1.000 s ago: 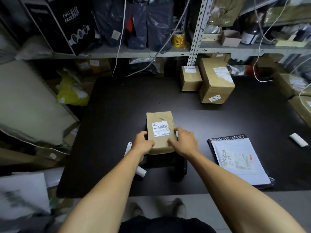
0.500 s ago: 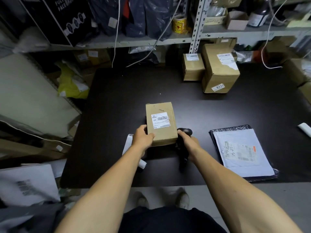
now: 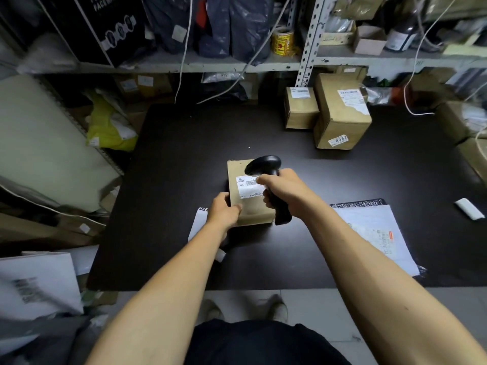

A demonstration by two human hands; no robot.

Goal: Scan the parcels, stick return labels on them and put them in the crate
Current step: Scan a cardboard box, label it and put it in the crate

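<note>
A small brown cardboard parcel with a white barcode label lies in the middle of the dark table. My left hand grips its near left corner. My right hand holds a black barcode scanner by the handle, its head over the parcel's far end and pointing down at the label. A strip of white labels lies under my left wrist. A grey-white mailer bag lies flat to the right.
Two brown boxes stand at the table's back right. A small white object lies at the right edge. Shelves with bags, boxes and hanging cables rise behind. Clutter and cartons fill the floor to the left.
My right hand left the parcel, picked up the black scanner from beside it and raised it over the label. My left hand stayed on the parcel.
</note>
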